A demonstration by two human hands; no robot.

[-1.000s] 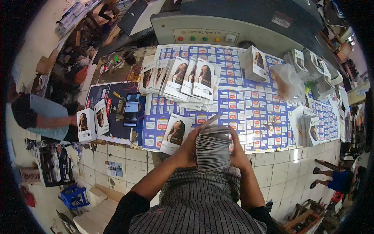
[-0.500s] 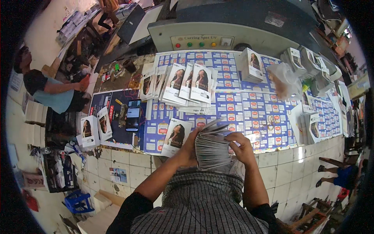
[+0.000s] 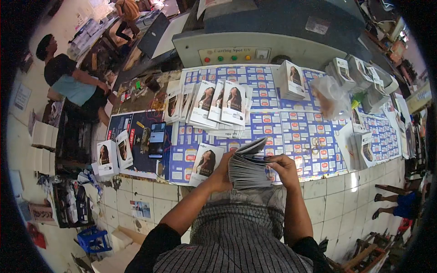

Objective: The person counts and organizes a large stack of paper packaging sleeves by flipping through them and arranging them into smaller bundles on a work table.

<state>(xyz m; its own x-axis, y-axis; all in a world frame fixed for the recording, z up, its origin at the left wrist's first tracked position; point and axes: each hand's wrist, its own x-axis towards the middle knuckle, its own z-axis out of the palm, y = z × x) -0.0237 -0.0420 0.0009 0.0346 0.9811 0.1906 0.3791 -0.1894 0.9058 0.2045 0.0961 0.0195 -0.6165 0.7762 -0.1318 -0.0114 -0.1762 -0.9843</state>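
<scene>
A thick stack of leaflets (image 3: 249, 174) is held over the near edge of the table, its page edges fanned out toward me. My left hand (image 3: 221, 175) is closed around the stack's left side. The fingers of my right hand (image 3: 283, 169) are bent and pinch at the right edges of the upper leaflets. At the top, a few leaflets stand apart from the rest. Just left of my left hand, a single white leaflet (image 3: 205, 164) with a picture of a long-haired person lies flat on the table.
Piles of similar leaflets (image 3: 214, 104) lie beyond my hands. A phone (image 3: 157, 140) and smaller stacks (image 3: 107, 157) are to the left. A standing stack (image 3: 292, 79), a clear plastic bag (image 3: 331, 96) and more stacks (image 3: 364, 77) are right. A grey machine (image 3: 227, 48) borders the back.
The fanned upper leaflets have come down and sit closer to the stack. My right hand stays at its right edge. The person at the far left has moved and stands more upright.
</scene>
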